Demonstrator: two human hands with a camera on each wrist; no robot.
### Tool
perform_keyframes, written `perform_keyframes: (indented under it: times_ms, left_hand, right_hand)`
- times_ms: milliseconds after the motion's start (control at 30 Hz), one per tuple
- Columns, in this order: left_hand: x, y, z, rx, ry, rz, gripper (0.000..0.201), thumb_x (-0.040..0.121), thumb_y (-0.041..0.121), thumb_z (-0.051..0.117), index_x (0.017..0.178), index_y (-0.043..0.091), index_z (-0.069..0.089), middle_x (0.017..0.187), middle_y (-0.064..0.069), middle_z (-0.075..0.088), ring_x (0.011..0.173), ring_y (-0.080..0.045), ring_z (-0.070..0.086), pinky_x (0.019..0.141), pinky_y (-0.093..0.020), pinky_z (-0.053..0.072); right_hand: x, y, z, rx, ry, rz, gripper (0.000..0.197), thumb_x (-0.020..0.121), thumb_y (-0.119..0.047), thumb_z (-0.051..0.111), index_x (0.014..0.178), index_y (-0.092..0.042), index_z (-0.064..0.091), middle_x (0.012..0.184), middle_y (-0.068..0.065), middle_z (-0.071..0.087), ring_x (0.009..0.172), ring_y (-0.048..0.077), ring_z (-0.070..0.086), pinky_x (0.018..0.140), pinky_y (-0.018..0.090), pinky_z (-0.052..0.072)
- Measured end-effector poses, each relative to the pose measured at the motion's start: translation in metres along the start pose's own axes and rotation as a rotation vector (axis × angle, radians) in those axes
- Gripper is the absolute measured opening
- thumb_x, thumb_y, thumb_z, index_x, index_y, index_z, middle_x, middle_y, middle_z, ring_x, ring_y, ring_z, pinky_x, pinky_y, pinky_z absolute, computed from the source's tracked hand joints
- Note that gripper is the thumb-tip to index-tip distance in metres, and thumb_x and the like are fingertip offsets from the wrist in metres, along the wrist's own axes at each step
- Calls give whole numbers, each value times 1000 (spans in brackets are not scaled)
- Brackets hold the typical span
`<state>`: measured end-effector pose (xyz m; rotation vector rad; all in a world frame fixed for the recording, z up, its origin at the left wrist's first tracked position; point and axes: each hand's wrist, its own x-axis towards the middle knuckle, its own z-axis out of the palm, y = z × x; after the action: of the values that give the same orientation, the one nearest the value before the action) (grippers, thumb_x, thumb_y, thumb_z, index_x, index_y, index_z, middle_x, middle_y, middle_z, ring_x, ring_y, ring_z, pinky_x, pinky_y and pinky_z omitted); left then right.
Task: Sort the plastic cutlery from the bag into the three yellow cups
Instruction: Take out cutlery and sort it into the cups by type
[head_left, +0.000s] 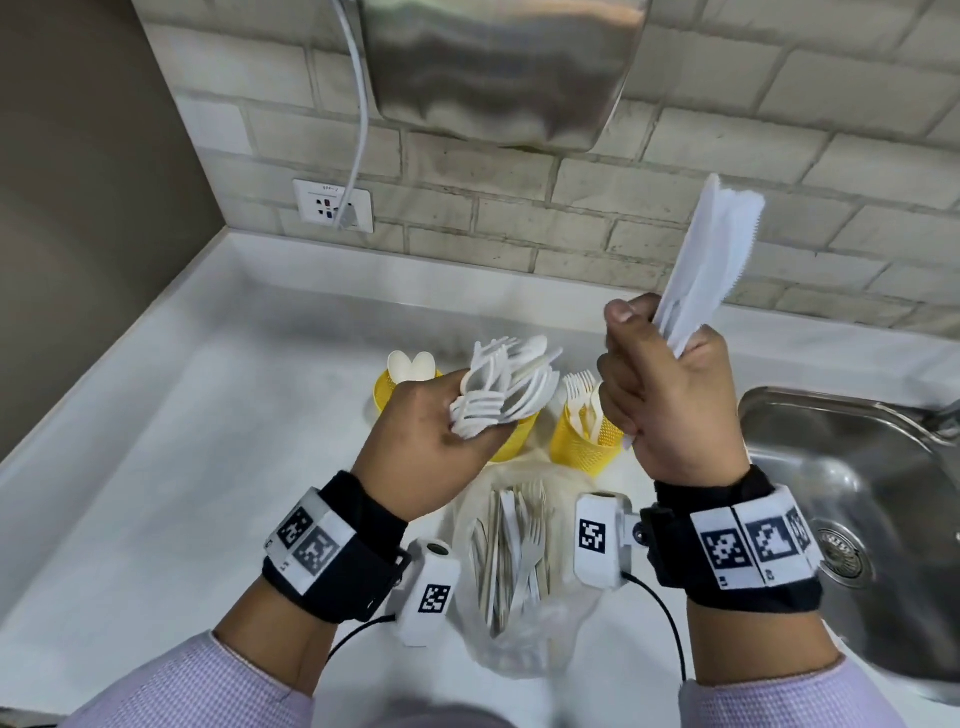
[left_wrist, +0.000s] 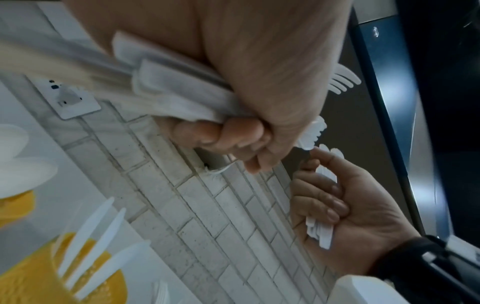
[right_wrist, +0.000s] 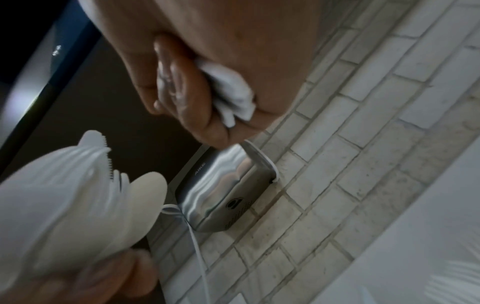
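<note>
I'm mid-sort above the table: my right hand has its grip clamped on a bundle of knives, my left hand on mixed forks and spoons. More cutlery lies in the bag. Next, I judge, the knives need dropping into the middle yellow cup.

From the head we look down on the counter; both wrist views sit close, tilted up at the far brick wall, which all three share.

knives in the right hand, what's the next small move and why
Probably lower the right hand so its knives drop into the middle yellow cup. That cup already holds knives, the right cup holds forks and the left cup spoons.
</note>
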<state>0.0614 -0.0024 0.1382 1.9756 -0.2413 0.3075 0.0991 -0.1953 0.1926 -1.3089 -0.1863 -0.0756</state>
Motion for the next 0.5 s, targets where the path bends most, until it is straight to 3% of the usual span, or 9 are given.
perform_keyframes:
  times_ms: [33, 100, 133, 167, 233, 300, 333, 433, 500]
  left_hand:
    - [-1, 3, 0, -40, -47, -9, 19, 91, 25, 75, 94, 6, 72, 80, -13, 72, 75, -29, 67, 69, -42, 51]
    - [-2, 6, -1, -107, -128, -49, 9, 92, 18, 75, 85, 13, 72, 66, 5, 70, 60, -8, 63, 59, -24, 47]
    - [-4, 7, -1, -135, -160, -91, 16, 92, 15, 75, 78, 20, 70, 56, 12, 64, 51, -1, 56, 55, -17, 43]
    - [-5, 8, -1, -163, -186, -131, 23, 92, 16, 75, 73, 27, 67, 49, 13, 58, 45, -2, 50, 53, -16, 41]
    - [-5, 7, -1, -212, -243, -179, 19, 93, 25, 75, 75, 26, 68, 50, 0, 56, 41, -16, 45, 49, -25, 40]
    - [-4, 6, -4, -253, -293, -176, 19, 93, 31, 74, 84, 16, 67, 62, -23, 57, 43, -24, 45, 48, -29, 41]
    - [-4, 4, -5, -258, -310, -174, 22, 94, 32, 74, 86, 13, 66, 66, -28, 56, 43, -25, 45, 48, -30, 41]
    - [-4, 4, -5, -288, -341, -163, 31, 92, 38, 72, 90, 8, 65, 70, -31, 56, 43, -27, 44, 50, -31, 41]
    - [-4, 2, -4, -293, -365, -167, 34, 91, 39, 71, 92, 6, 65, 72, -31, 57, 44, -28, 45, 51, -31, 42]
  right_hand:
    - [0, -2, -1, -35, -46, -8, 19, 87, -24, 70, 72, -22, 59, 51, -1, 24, 36, 12, 18, 42, 19, 16]
    - [-1, -8, -1, -131, -141, -35, 8, 88, -19, 69, 81, -19, 66, 47, -3, 28, 36, 14, 18, 43, 20, 17]
    - [-1, -11, -1, -179, -189, -49, 5, 90, -16, 67, 86, -18, 70, 45, -4, 29, 36, 15, 18, 43, 22, 17]
    - [-2, -14, -2, -220, -232, -62, 8, 90, -14, 66, 90, -18, 73, 45, -3, 30, 37, 16, 19, 44, 23, 18]
    - [-2, -19, -1, -269, -309, -80, 10, 89, -15, 70, 93, -20, 77, 45, 7, 26, 38, 16, 20, 45, 21, 23]
    - [-2, -25, 1, -300, -359, -102, 7, 88, -12, 73, 92, -16, 77, 47, 17, 20, 39, 14, 22, 45, 18, 28]
    - [-2, -26, 2, -315, -378, -109, 5, 87, -9, 74, 91, -12, 76, 49, 20, 19, 40, 13, 22, 45, 17, 30]
    - [-1, -29, 2, -340, -427, -113, 2, 87, -7, 74, 88, -7, 72, 51, 18, 19, 43, 12, 24, 48, 13, 32]
    - [1, -29, 0, -349, -459, -102, 2, 89, -8, 70, 87, -8, 69, 48, 9, 25, 43, 6, 29, 49, 11, 33]
